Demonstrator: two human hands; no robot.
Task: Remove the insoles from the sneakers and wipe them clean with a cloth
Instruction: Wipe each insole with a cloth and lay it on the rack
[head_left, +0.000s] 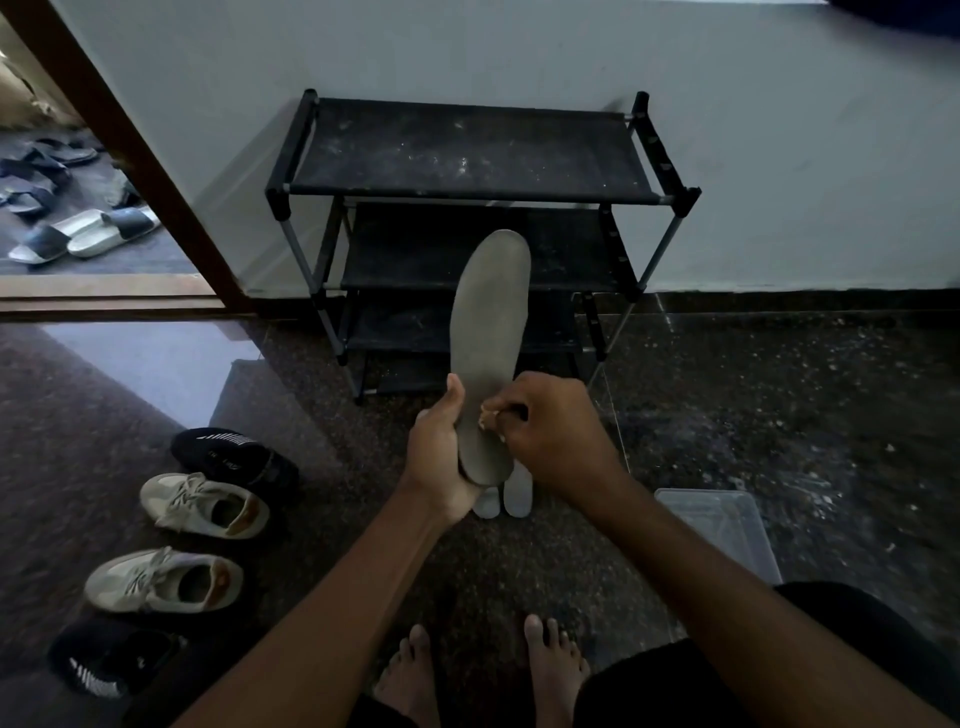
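Note:
My left hand (439, 457) grips the heel end of a long grey insole (491, 332), which points up and away from me. My right hand (556, 436) is closed on a small pale cloth (491, 415), mostly hidden by the fingers, and presses it against the insole's lower part. Two light grey insoles (511, 499) lie on the floor just under my hands. Two beige sneakers (205, 506) (163, 579) sit on the floor at the left, between two black sneakers (234, 457) (111, 662).
A black shoe rack (467, 150) stands against the wall ahead. A clear plastic box (722, 525) rests on the floor by my right forearm. My bare feet (483, 670) are below. An open doorway at the far left shows several sandals (83, 234).

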